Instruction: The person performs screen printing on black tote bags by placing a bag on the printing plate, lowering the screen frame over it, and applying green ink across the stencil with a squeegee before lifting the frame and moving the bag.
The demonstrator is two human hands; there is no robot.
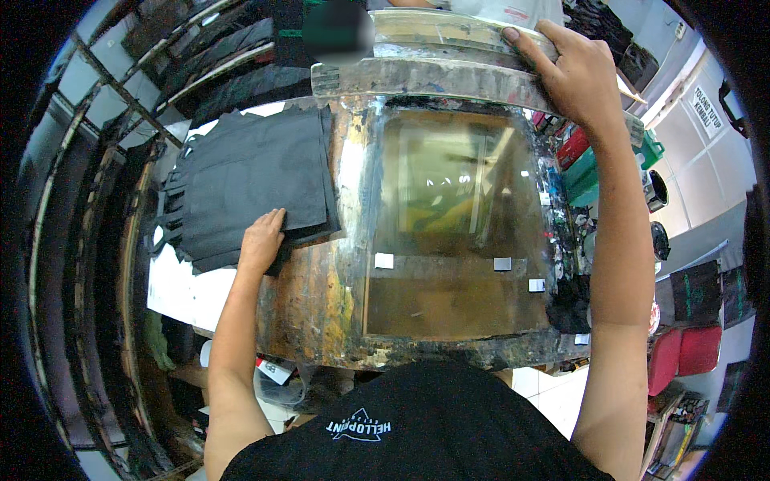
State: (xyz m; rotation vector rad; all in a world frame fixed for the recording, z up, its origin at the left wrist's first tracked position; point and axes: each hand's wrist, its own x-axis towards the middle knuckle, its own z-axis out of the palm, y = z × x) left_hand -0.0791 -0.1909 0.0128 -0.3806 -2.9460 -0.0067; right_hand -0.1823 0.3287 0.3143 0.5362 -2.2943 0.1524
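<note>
My left hand (261, 240) lies on the near edge of a stack of black fabric pieces (241, 168), fingers extended over the cloth and thumb hidden. The stack's edges are uneven, and dark strips hang out at its left side. At the far right, my right hand (579, 72) grips a pale, worn frame (433, 78), apparently a raised printing screen, over the far end of the table. To the right of the stack, a glossy, glass-like panel (457, 301) is set on the table and shows a yellow-green reflection. Small white tabs (384, 260) stick to it.
The wooden table (301, 313) is stained with ink. A white sheet (168, 280) extends from under the stack. Shelves or racks with dark pieces (92, 264) stand at the left. At the right are a dark rag (569, 303), a green container (585, 178) and a red chair (696, 350).
</note>
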